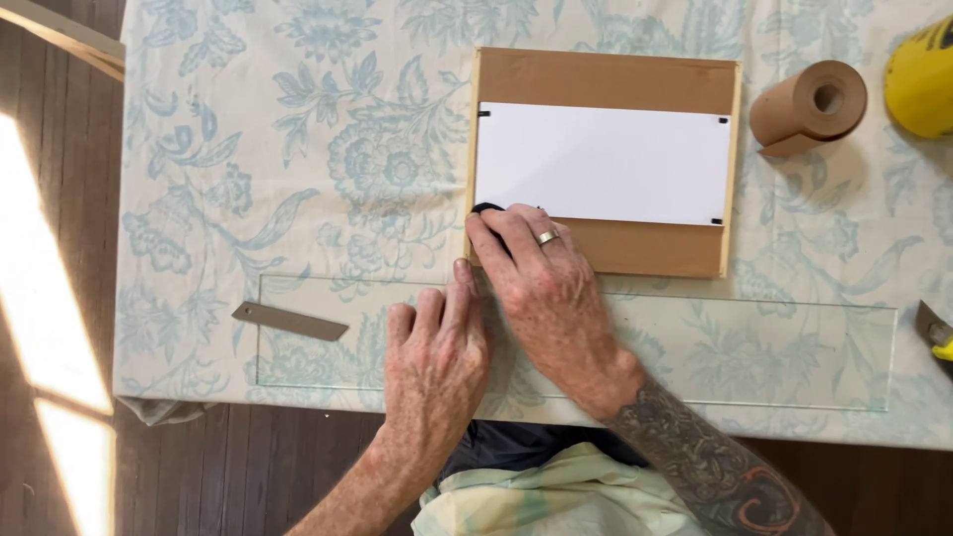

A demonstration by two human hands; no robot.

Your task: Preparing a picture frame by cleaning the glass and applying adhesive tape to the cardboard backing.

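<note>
A wooden frame (606, 69) lies face down on the desk (248, 149), which is covered by a blue floral cloth. A brown backing board fills the frame, with a white sheet (603, 164) on top, held by small black tabs at its corners.

The right hand (541, 288), a ring on one finger, rests on the frame's lower left corner. Its fingers (496, 233) are nearly flat and press on a small black piece (486, 208) at the sheet's corner. It may be a tab or a small roll of tape; most of it is covered. The hand clasps nothing in full.

The left hand (437, 352) lies just beside it, palm down, fingers together and empty. Its fingertips touch the frame's lower edge and steady it.

A clear pane (794, 347) lies flat near the desk's front edge, under both hands. A grey metal strip (290, 322) lies to the left on the pane's corner. A brown paper roll (809, 104) and a yellow thing (923, 79) sit at the far right, well apart from the hands.

To do this well, press straight down on the black piece while the left hand stops the frame sliding, and keep weight light on the pane.
</note>
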